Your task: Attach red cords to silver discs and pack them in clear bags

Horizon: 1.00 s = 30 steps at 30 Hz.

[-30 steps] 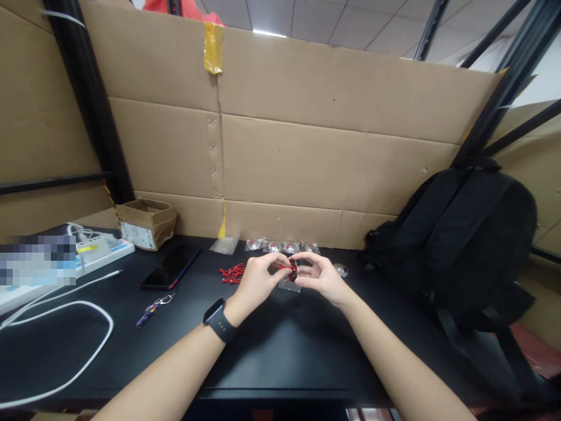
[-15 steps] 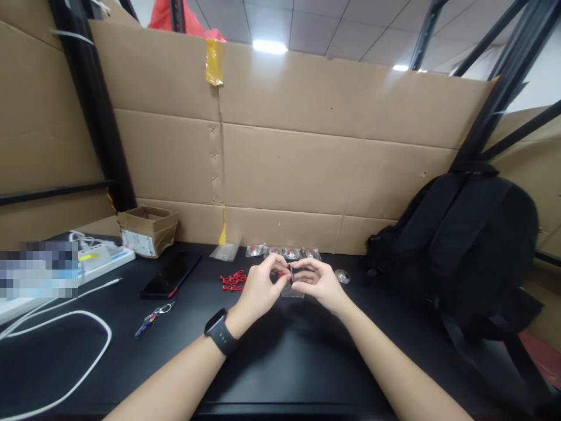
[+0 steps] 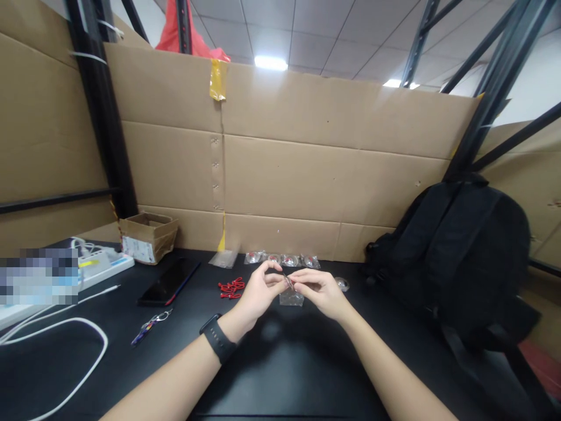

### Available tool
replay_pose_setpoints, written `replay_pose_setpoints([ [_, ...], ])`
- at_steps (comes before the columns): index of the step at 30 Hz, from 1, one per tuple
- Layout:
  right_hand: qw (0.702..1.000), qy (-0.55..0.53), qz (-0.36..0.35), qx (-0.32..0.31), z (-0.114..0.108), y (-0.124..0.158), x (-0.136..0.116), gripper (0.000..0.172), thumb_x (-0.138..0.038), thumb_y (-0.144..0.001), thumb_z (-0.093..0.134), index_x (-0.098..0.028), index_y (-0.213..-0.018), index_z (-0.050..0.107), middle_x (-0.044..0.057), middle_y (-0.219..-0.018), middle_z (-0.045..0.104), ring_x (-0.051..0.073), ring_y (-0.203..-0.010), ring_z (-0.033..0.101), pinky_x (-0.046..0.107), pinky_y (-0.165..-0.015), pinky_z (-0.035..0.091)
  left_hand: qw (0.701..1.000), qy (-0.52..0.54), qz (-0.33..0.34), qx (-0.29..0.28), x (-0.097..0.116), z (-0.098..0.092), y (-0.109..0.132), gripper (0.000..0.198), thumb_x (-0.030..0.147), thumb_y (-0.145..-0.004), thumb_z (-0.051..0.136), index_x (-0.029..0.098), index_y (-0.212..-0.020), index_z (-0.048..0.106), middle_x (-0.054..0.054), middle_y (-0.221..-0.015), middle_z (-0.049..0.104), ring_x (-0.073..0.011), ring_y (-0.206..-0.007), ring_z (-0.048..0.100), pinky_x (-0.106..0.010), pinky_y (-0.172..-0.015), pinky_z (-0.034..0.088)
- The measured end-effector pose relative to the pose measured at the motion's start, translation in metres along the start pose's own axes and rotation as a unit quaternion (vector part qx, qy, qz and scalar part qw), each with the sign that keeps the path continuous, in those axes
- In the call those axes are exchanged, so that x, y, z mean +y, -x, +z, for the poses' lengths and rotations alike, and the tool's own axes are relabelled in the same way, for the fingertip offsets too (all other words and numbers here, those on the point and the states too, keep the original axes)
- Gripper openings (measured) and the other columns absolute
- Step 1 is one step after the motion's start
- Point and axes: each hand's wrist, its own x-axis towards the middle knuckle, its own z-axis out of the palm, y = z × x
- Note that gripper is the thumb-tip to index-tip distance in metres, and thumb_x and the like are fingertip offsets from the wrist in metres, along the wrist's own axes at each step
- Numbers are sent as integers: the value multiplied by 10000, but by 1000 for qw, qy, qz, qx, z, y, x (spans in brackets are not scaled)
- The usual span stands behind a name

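Observation:
My left hand (image 3: 259, 293) and my right hand (image 3: 323, 292) meet above the middle of the black table. Pinched between their fingertips is a thin, shiny disc (image 3: 288, 282), tilted and seen nearly edge-on. A bit of red shows at the right fingertips, too small to make out. Under the fingers lies a clear plastic bag (image 3: 291, 300), partly hidden. Left of my left hand is a small pile of red cords (image 3: 231, 287). A clear, round shiny piece (image 3: 342, 285) rests just beyond my right hand.
Several bagged round pieces (image 3: 290, 261) line the cardboard wall (image 3: 280, 181), beside flat clear bags (image 3: 224, 258). To the left are a phone (image 3: 169, 282), a keyring (image 3: 151, 327), a small cardboard box (image 3: 149, 237) and a white cable (image 3: 99, 356). A black backpack (image 3: 464, 245) stands right.
My fingers have drawn closer together around the disc, which has gone from upright to tilted. My right fingertips now pinch at it. The whole view has shifted slightly.

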Motion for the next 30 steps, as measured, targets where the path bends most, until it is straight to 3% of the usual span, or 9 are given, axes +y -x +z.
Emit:
replay_pose_setpoints([
  [4, 999, -26, 11, 29, 4, -1, 2, 155, -374, -824, 758, -241, -896, 792, 77, -981, 739, 226, -809, 714, 383, -753, 606, 1000, 10, -17, 0, -3, 0, 2, 485, 328, -746, 812, 211, -1050, 453, -35, -795, 743, -201, -785, 740, -360, -839, 537],
  [8, 1000, 14, -4, 7, 7, -2, -4, 178, -387, -909, 651, -230, -894, 735, 69, -917, 695, 201, -738, 663, 356, -687, 567, 999, 10, -26, -18, -6, -1, 0, 486, 307, -752, 797, 215, -1086, 456, -22, -803, 730, -196, -792, 733, -370, -859, 532],
  [14, 976, 195, -94, -10, 6, -2, -12, 131, -278, -971, 540, -228, -908, 643, 89, -1053, 596, 226, -996, 588, 382, -912, 482, 987, -137, 69, 37, 2, -7, -7, 198, 268, -833, 639, 185, -1012, 622, -70, -1034, 708, -196, -978, 679, -337, -908, 519],
  [16, 972, 209, -103, -13, 7, -3, -10, 119, -247, -981, 510, -228, -933, 618, 92, -1098, 570, 227, -1066, 564, 386, -966, 455, 974, -205, 93, 5, 8, -7, -4, 190, 312, -870, 604, 194, -1003, 674, -67, -1062, 715, -206, -1011, 667, -334, -926, 510],
  [19, 970, 219, -107, -13, 8, -3, -8, 108, -238, -983, 499, -229, -948, 600, 95, -1110, 554, 233, -1105, 546, 391, -986, 444, 940, -319, 119, -39, 15, -6, 3, 204, 332, -818, 686, 214, -981, 724, -52, -1033, 737, -218, -970, 669, -331, -917, 502],
  [23, 968, 227, -104, 4, 6, -3, -5, 135, -256, -989, 488, -222, -930, 604, 104, -1128, 547, 247, -1139, 534, 415, -1012, 426, 909, -391, 127, -68, 14, -6, 5, 140, 292, -797, 706, 254, -915, 771, -21, -944, 756, -209, -908, 675, -323, -904, 491],
  [27, 971, 217, -101, -6, 6, -4, -3, 150, -301, -981, 522, -220, -943, 642, 92, -1073, 578, 237, -1070, 565, 396, -954, 460, 875, -458, 154, -40, 13, -11, 2, 85, 327, -810, 719, 282, -785, 786, -14, -974, 755, -233, -1024, 638, -368, -986, 425],
  [30, 971, 223, -91, -9, 0, -5, 1, 163, -323, -968, 550, -223, -970, 677, 84, -1053, 613, 225, -1006, 591, 364, -865, 486, 844, -513, 152, -26, 13, -19, 0, 124, 346, -825, 710, 268, -757, 779, -35, -976, 742, -242, -1005, 626, -375, -949, 415],
])
